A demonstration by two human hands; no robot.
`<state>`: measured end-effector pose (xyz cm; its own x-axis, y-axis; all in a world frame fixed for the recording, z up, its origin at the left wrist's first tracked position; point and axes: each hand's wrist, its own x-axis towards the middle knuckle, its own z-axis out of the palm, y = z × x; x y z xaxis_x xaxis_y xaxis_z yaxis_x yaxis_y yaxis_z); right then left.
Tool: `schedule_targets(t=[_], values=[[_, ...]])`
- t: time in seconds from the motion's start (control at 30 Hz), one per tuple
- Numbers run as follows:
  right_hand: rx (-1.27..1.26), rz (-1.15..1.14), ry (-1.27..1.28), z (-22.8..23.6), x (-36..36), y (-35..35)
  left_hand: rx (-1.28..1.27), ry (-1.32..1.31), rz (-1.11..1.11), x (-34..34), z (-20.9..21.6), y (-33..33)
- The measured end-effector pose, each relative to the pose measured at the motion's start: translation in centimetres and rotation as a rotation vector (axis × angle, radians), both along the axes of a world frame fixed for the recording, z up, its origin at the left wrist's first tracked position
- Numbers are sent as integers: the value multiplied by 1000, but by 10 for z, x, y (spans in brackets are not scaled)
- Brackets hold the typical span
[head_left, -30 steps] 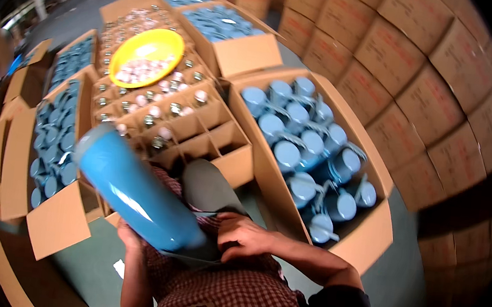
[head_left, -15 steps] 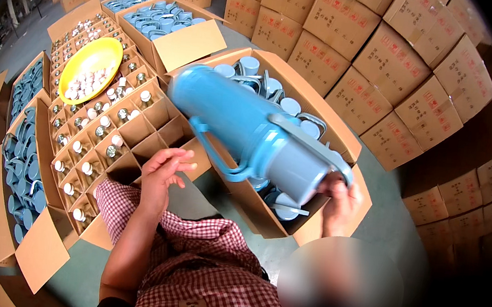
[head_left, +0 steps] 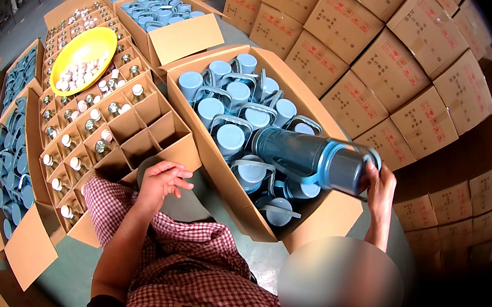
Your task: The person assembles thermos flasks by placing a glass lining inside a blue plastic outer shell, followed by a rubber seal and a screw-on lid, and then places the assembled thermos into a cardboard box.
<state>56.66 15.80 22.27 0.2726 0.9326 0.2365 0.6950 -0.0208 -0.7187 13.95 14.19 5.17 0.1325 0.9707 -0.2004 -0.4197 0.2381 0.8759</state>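
Note:
My right hand [head_left: 379, 182] grips a blue thermos flask [head_left: 294, 151] by the handle at its grey-lidded end. The flask lies nearly level, its base pointing left, above an open carton [head_left: 255, 232] of similar upright flasks [head_left: 230, 140] with lids and handles. My left hand [head_left: 162, 183] holds nothing and has its fingers apart. It hovers by the near corner of a divided carton [head_left: 189, 147], whose cells hold glass bottle-like liners with white caps [head_left: 76, 164]; several cells beside my hand hold none.
A yellow bowl [head_left: 103, 42] of small white pieces rests on the divided cartons. More open cartons of blue flasks [head_left: 163, 14] stand behind and to the left, one with a raised flap [head_left: 186, 38]. Sealed cartons [head_left: 355, 27] are stacked at the far right.
My right hand has moved right and upward with the flask, which has swung from a slant to nearly level over the flask carton. My left hand stays by the divided carton.

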Motion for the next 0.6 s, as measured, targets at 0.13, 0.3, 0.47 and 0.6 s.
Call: schedule_targets(t=[0.13,0.3,0.47,0.6], values=[[30,-25,-217,37,-11,42,31,-30,-11,-7,-2,-5],[-8,-3,-262,50,-23,106,73,-78,-5,-9,-8,-10],[-189,61,-339,37,-24,159,72,-84,-23,-10,-10,-9],[-301,62,-426,50,-39,180,84,-101,-13,-15,-13,-12]])
